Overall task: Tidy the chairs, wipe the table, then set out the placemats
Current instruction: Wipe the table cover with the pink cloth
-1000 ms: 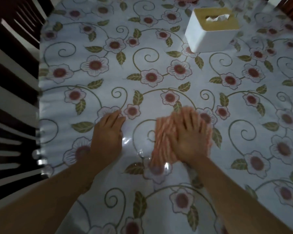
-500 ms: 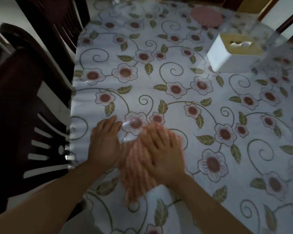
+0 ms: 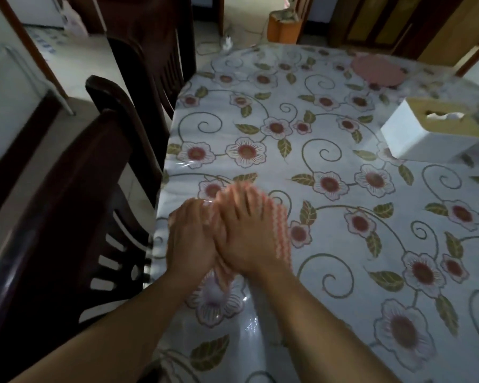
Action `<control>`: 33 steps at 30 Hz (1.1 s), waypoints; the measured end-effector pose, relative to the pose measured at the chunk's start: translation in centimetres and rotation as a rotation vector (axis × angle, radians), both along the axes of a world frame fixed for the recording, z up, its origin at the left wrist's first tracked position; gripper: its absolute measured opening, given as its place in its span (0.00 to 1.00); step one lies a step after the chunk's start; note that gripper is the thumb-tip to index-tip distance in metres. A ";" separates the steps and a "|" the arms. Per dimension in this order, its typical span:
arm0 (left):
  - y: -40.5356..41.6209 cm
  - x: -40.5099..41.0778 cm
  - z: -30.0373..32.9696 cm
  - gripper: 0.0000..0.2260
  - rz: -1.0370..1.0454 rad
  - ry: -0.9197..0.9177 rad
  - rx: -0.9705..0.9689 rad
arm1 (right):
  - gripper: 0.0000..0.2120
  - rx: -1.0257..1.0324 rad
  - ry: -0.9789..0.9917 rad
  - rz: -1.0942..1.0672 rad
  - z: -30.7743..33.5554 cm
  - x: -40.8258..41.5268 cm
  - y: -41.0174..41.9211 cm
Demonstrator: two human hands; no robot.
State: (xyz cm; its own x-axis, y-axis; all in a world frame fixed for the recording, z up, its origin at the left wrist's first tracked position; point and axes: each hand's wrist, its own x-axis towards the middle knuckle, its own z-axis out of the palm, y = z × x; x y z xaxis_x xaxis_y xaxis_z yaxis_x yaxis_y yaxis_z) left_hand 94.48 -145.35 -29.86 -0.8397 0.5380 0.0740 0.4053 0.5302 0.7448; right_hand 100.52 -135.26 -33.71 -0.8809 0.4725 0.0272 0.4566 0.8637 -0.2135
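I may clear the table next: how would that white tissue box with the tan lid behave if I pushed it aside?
The white tissue box with the tan lid looks low and wide with a flat base, so it would probably slide rather than tip. The floral tablecloth appears glossy, like plastic, so it should glide easily. It is likely light for its size, though how full it is cannot be seen.

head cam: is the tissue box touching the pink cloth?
No, the tissue box stands far off at the right side of the table, while the pink cloth lies under both hands near the left edge.
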 end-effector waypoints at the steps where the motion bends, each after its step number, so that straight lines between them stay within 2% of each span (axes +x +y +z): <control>1: -0.3 -0.1 0.2 0.15 0.014 -0.020 -0.012 | 0.28 -0.007 0.036 0.078 0.0 1.0 -1.7; 3: -1.0 0.0 0.1 0.16 -0.003 -0.043 -0.069 | 0.28 -0.015 0.018 0.229 0.3 4.0 -3.1; 5: -1.6 0.4 -0.4 0.18 -0.074 -0.009 -0.125 | 0.28 0.022 -0.015 0.217 0.5 7.4 -1.6; 9: -2.3 2.9 -0.6 0.19 -0.118 0.048 -0.237 | 0.35 0.080 -0.124 -0.290 0.3 13.4 4.8; 11: -2.8 4.4 -0.4 0.21 -0.133 0.068 -0.249 | 0.37 0.051 -0.171 -0.410 0.4 13.6 4.2; 13: -3.2 5.9 -0.4 0.18 -0.158 0.104 -0.219 | 0.35 0.056 -0.175 -0.316 0.5 12.9 0.2; 15: -3.8 7.3 -0.6 0.19 -0.165 0.099 -0.199 | 0.33 0.062 -0.085 -0.119 0.6 13.3 -5.4; 17: -4.2 9.1 -0.5 0.18 -0.166 0.087 -0.223 | 0.35 -0.050 -0.084 0.047 0.9 15.6 -9.8; 19: -4.5 11.4 0.0 0.14 -0.181 0.078 -0.275 | 0.36 -0.101 -0.100 0.056 0.9 19.1 -11.6; 21: -4.6 14.4 0.3 0.13 -0.231 0.081 -0.293 | 0.35 -0.022 -0.091 -0.010 0.9 23.1 -11.5; 28: -3.5 26.3 0.2 0.20 -0.481 0.152 -0.362 | 0.29 0.014 -0.180 -0.234 0.8 40.2 -6.1; 30: -3.1 29.2 0.2 0.19 -0.522 0.213 -0.395 | 0.30 0.031 -0.211 -0.373 0.7 45.1 -4.0; 33: -2.0 32.8 0.6 0.20 -0.550 0.203 -0.471 | 0.36 0.022 -0.241 -0.634 0.4 52.1 -0.9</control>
